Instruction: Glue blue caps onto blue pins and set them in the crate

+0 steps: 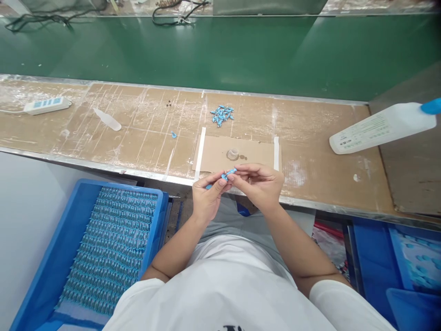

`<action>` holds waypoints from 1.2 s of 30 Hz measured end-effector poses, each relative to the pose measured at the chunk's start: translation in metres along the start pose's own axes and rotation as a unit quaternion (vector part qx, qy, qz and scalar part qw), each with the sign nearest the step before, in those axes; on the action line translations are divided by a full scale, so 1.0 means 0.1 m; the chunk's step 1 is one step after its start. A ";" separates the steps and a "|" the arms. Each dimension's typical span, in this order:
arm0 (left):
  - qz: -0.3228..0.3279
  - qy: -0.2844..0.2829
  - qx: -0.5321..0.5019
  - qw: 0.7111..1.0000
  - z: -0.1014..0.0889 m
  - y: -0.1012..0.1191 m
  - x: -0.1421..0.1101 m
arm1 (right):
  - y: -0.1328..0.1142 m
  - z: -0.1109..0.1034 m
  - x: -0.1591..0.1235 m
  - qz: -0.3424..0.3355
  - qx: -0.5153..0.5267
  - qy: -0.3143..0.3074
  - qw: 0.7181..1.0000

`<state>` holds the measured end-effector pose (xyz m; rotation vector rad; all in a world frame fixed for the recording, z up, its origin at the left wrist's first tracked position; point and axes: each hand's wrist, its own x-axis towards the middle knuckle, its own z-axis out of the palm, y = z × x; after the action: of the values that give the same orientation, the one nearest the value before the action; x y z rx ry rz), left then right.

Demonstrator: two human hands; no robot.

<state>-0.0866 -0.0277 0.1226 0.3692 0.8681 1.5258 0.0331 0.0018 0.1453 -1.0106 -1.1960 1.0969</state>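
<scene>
A: Grip?
B: Your left hand and right hand pinch one blue piece at the near edge of the bench — seemingly mid-work.
A: Remaining?
B: Loose pile, apparently — rows in the bin look done.

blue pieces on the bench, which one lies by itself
The single blue piece left of the taped cardboard sheet; the others on the bench lie together in a pile beyond the sheet.

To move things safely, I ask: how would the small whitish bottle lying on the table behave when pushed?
The bottle would probably roll, since it looks round and lies sideways. Its tapering tip may make it curve. Its translucent, plastic look suggests it is light.
</scene>
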 end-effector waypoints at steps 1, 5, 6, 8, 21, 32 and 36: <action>0.003 0.003 0.004 1.000 0.00 0.00 0.00 | 0.00 0.00 0.00 0.013 0.010 -0.007 1.000; 0.027 -0.006 0.008 1.000 -0.02 0.00 -0.01 | 0.01 -0.03 0.01 0.061 0.062 -0.046 0.995; 0.032 -0.012 0.004 0.999 -0.03 0.00 -0.02 | 0.01 -0.03 0.01 0.069 0.075 -0.057 0.993; 0.035 -0.026 -0.007 0.999 -0.03 0.00 -0.01 | 0.02 -0.03 0.01 0.083 0.100 -0.082 0.988; 0.049 -0.110 -0.016 0.993 -0.06 0.10 -0.06 | -0.07 0.10 -0.07 0.113 0.162 -0.151 0.969; 0.067 -0.107 0.016 0.992 0.00 0.17 -0.14 | -0.12 0.06 -0.09 0.069 0.140 -0.160 0.975; 0.050 -0.123 0.042 0.990 -0.01 0.18 -0.12 | -0.11 0.04 -0.07 0.041 0.166 -0.151 0.974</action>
<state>-0.0980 -0.0386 0.1374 0.6572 0.7280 1.5012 0.0297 -0.0071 0.1557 -0.6537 -1.1645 1.5007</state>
